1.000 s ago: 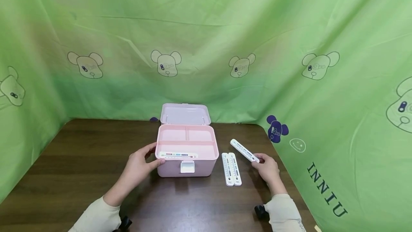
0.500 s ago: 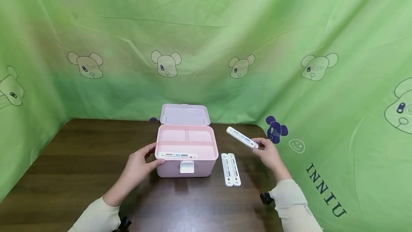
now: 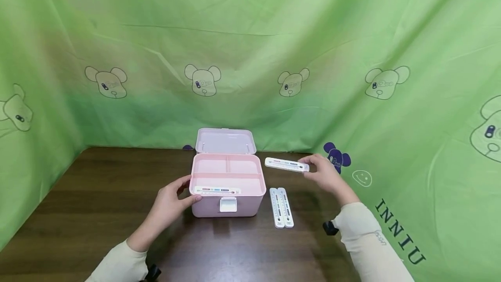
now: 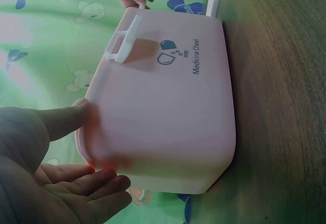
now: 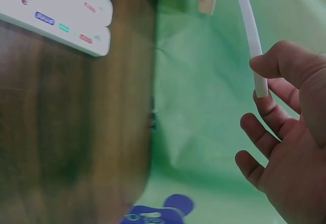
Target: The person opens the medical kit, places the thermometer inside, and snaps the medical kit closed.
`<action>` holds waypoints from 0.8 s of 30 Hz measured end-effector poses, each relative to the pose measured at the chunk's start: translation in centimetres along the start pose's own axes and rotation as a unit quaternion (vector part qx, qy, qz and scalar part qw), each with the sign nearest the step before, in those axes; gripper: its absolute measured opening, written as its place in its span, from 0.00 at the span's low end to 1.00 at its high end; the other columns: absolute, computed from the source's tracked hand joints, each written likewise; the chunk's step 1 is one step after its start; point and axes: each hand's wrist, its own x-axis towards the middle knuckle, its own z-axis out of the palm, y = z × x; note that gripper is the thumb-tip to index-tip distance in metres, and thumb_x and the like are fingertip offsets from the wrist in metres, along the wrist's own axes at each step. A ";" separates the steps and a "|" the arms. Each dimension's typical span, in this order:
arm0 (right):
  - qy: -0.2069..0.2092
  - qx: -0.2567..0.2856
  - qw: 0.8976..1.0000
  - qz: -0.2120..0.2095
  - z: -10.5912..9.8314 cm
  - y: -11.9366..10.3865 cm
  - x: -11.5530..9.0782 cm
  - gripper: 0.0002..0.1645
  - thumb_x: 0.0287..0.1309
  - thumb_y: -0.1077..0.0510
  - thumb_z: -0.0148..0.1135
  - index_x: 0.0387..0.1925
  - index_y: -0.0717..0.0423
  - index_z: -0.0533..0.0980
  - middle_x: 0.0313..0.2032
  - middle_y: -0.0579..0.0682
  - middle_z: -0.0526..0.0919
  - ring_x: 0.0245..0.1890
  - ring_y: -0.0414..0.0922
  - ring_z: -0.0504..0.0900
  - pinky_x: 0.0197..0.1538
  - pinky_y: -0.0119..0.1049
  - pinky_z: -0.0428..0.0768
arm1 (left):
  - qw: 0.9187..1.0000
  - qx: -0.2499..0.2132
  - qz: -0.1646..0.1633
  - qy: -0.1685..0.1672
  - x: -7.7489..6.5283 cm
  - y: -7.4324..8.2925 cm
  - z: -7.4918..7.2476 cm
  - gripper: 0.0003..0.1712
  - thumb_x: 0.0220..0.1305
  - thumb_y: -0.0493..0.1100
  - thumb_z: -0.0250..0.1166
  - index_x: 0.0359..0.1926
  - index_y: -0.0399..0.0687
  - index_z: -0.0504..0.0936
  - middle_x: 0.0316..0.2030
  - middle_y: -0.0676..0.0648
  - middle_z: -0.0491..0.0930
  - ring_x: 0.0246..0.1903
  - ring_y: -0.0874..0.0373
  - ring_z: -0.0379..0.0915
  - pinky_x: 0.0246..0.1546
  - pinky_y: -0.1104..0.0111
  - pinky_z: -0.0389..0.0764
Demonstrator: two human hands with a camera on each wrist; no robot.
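Note:
A pink medicine chest (image 3: 246,206) stands with its lid (image 3: 225,142) tipped back. My left hand (image 3: 168,199) holds the chest's front left corner, thumb on the front rim and fingers along the side. A white thermometer (image 3: 217,190) lies in the front compartment of its tray. My right hand (image 3: 322,175) pinches another white thermometer (image 3: 287,164) by its right end between thumb and fingers. Raised over the table, it points left toward the chest. In the right wrist view, this thermometer (image 5: 249,25) shows edge-on.
Two more white thermometers (image 3: 281,208) lie side by side on the brown table (image 3: 219,251), right of the chest. A white latch (image 3: 228,204) sticks out from the chest's front. A green patterned cloth (image 3: 250,55) hangs behind and along the sides.
My right hand has lifted its thermometer and carried it away from me, turning it from slanted to nearly level across the view. My left hand stays on the chest.

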 end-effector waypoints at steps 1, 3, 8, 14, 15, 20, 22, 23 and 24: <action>-0.006 -0.006 1.000 -0.003 -0.3 -0.3 0.2 0.22 0.57 0.64 0.67 0.55 0.59 0.81 0.52 0.62 0.80 0.56 0.61 0.75 0.63 0.63 0.71 | 1.000 -0.001 -0.001 0.000 0.0 0.0 0.0 0.40 0.58 0.46 0.78 0.68 0.37 0.75 0.60 0.38 0.81 0.61 0.44 0.77 0.65 0.51 0.77; -0.015 -0.016 1.000 -0.012 -0.9 -1.1 0.7 0.22 0.58 0.63 0.67 0.55 0.58 0.82 0.52 0.60 0.79 0.56 0.60 0.75 0.62 0.61 0.71 | 1.000 -0.001 -0.003 0.000 -0.1 0.0 0.0 0.40 0.58 0.46 0.78 0.68 0.37 0.75 0.60 0.38 0.81 0.62 0.44 0.77 0.65 0.50 0.77; -0.027 -0.044 0.998 -0.030 -2.4 -3.0 1.7 0.21 0.57 0.61 0.69 0.54 0.55 0.83 0.51 0.57 0.80 0.56 0.59 0.73 0.60 0.60 0.70 | 1.000 0.002 0.003 -0.001 -0.1 0.0 -0.1 0.40 0.58 0.46 0.78 0.68 0.37 0.75 0.59 0.39 0.82 0.61 0.44 0.78 0.65 0.50 0.78; -0.039 -0.087 0.993 -0.073 -3.3 -5.0 2.7 0.20 0.57 0.60 0.70 0.53 0.51 0.84 0.51 0.53 0.80 0.58 0.57 0.72 0.63 0.60 0.64 | 1.000 0.005 0.006 0.002 -0.1 0.0 -0.2 0.40 0.58 0.46 0.78 0.68 0.37 0.75 0.58 0.39 0.82 0.60 0.45 0.78 0.64 0.51 0.78; -0.041 -0.095 0.991 -0.082 -3.4 -5.3 2.8 0.20 0.56 0.60 0.70 0.53 0.50 0.84 0.51 0.52 0.80 0.58 0.56 0.72 0.62 0.59 0.64 | 1.000 0.005 0.006 0.002 -0.1 0.0 -0.2 0.40 0.58 0.46 0.78 0.68 0.37 0.75 0.58 0.39 0.83 0.60 0.45 0.78 0.64 0.51 0.78; -0.052 -0.123 0.984 -0.121 -3.7 -7.2 3.2 0.21 0.54 0.59 0.71 0.51 0.48 0.85 0.47 0.47 0.81 0.55 0.52 0.74 0.56 0.51 0.65 | 1.000 0.005 0.009 0.001 -0.1 0.0 -0.2 0.40 0.58 0.46 0.79 0.68 0.38 0.75 0.58 0.40 0.83 0.60 0.45 0.79 0.64 0.51 0.79; -0.056 -0.126 0.981 -0.134 -3.7 -7.8 3.3 0.20 0.53 0.60 0.72 0.50 0.47 0.85 0.46 0.46 0.81 0.53 0.51 0.74 0.54 0.49 0.65 | 1.000 0.004 0.009 0.002 0.0 0.0 -0.2 0.40 0.58 0.46 0.79 0.68 0.38 0.75 0.58 0.40 0.83 0.60 0.45 0.79 0.64 0.50 0.78; -0.057 -0.129 0.980 -0.142 -3.7 -8.1 3.4 0.20 0.52 0.60 0.73 0.49 0.47 0.85 0.45 0.45 0.81 0.52 0.51 0.74 0.53 0.48 0.65 | 1.000 0.003 0.009 0.003 0.0 0.0 -0.2 0.40 0.58 0.46 0.79 0.68 0.38 0.75 0.58 0.40 0.83 0.60 0.45 0.78 0.64 0.50 0.78; -0.058 -0.130 0.978 -0.149 -3.6 -8.3 3.4 0.20 0.51 0.61 0.73 0.48 0.47 0.86 0.44 0.45 0.82 0.51 0.50 0.74 0.53 0.48 0.65 | 1.000 0.002 0.009 0.003 0.0 0.0 -0.1 0.40 0.58 0.46 0.79 0.68 0.38 0.75 0.58 0.39 0.82 0.60 0.45 0.78 0.64 0.50 0.78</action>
